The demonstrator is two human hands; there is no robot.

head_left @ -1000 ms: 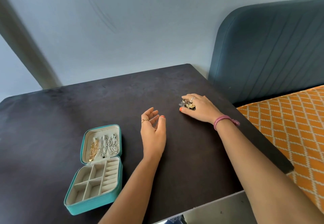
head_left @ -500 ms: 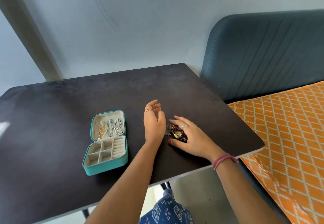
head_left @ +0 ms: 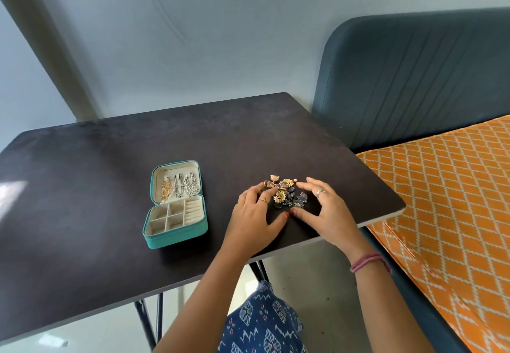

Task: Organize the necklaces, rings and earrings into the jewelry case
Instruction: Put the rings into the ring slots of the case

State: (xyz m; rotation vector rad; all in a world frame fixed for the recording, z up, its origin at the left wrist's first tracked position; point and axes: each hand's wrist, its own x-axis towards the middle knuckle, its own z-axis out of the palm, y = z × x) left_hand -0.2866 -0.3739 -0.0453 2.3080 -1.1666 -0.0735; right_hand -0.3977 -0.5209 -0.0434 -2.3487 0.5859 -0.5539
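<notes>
Dark table (head_left: pixel 82 176) | teal jewelry case (head_left: pixel 176 231) open | necklaces (head_left: pixel 180 187) in lid

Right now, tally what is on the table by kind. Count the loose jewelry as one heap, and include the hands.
Jewelry case: 1
Heap of loose jewelry: 1 (pieces too tangled to count)
Hands: 2, left hand and right hand
Total: 4

One jewelry case (head_left: pixel 176 223), two hands (head_left: pixel 255 218).
</notes>
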